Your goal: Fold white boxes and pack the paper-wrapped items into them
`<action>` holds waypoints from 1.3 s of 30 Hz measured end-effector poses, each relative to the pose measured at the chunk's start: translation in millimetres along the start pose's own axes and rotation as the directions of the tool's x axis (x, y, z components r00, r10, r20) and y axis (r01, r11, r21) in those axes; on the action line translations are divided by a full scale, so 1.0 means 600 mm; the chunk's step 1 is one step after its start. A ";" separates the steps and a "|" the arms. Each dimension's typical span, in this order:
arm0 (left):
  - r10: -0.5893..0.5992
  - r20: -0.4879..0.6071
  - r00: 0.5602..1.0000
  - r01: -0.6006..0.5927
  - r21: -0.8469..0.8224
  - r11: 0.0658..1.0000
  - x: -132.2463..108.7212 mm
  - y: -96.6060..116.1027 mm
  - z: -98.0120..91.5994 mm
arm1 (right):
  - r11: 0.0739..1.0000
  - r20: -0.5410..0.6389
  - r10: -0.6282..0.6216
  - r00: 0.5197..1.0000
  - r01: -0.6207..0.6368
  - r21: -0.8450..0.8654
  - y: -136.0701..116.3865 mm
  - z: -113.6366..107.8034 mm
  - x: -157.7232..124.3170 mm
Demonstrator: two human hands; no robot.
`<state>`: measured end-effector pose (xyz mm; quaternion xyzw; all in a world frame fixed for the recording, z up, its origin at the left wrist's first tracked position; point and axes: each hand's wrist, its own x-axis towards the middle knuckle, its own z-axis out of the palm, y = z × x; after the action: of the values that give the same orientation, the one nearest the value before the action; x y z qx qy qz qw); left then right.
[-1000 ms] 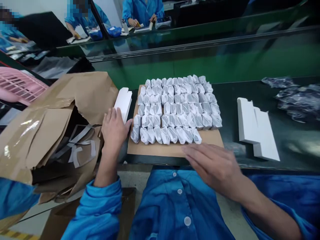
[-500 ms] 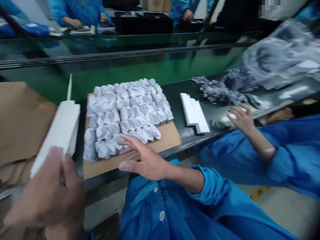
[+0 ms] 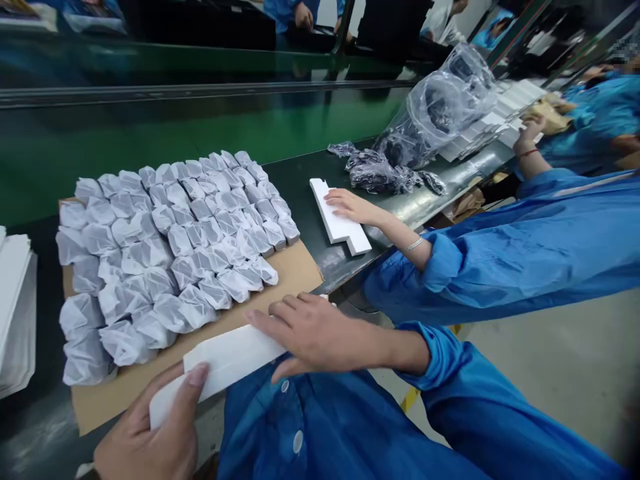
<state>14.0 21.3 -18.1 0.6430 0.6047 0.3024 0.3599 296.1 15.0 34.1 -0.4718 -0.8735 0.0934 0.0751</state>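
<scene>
A white foam strip (image 3: 220,363) is held low, just in front of a brown cardboard sheet (image 3: 295,267), and is tilted across the body. A narrow grip is made on its near end by the left hand (image 3: 150,430), with the thumb (image 3: 197,377) pressed on top. The right hand (image 3: 320,333) is laid over the far end with its fingers spread wide, and it cannot be told if the strip is gripped by that hand. On the cardboard sheet, many small wrapped bundles (image 3: 165,260) are packed in tight rows. Left of the cardboard sheet, a stack of white pieces (image 3: 13,300) is cut off by the picture edge. Beyond the cardboard sheet, a co-worker's hand (image 3: 350,207), with a thin bracelet (image 3: 414,244) on the wrist, is resting on a notched white foam piece (image 3: 350,237) on the dark table (image 3: 300,177). Further on, dark wrapped parts (image 3: 380,173) and a clear plastic bag (image 3: 440,107) are seen. The strip could be dropped if the thumb's press were eased, as only its end is firmly held. The nearest bundles could be knocked out of their rows if the strip were swung too close. The cardboard sheet could be pushed off if it were bumped, since it is close to the table's edge.
</scene>
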 end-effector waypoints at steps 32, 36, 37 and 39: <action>0.229 -0.284 0.931 -0.259 -0.072 0.963 0.027 0.072 0.115 | 0.928 -0.453 0.067 0.889 0.111 0.355 -0.048 0.051 0.015; 0.357 -0.230 0.905 -0.388 -0.108 0.915 0.024 0.055 0.102 | 0.914 -0.560 -0.039 0.828 0.256 0.315 -0.020 0.026 0.037; 0.386 -0.195 0.902 -0.412 -0.118 0.904 0.022 0.051 0.099 | 0.910 -0.553 -0.063 0.831 0.276 0.311 -0.018 0.026 0.041; 0.428 -0.110 0.897 -0.441 -0.148 0.885 0.018 0.043 0.092 | 0.873 -0.505 -0.058 0.861 0.289 0.393 -0.019 0.031 0.047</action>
<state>74.8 26.7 -28.3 0.7175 0.4303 0.4493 0.3134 267.5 31.1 19.7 -0.3658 -0.8206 0.1691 0.4051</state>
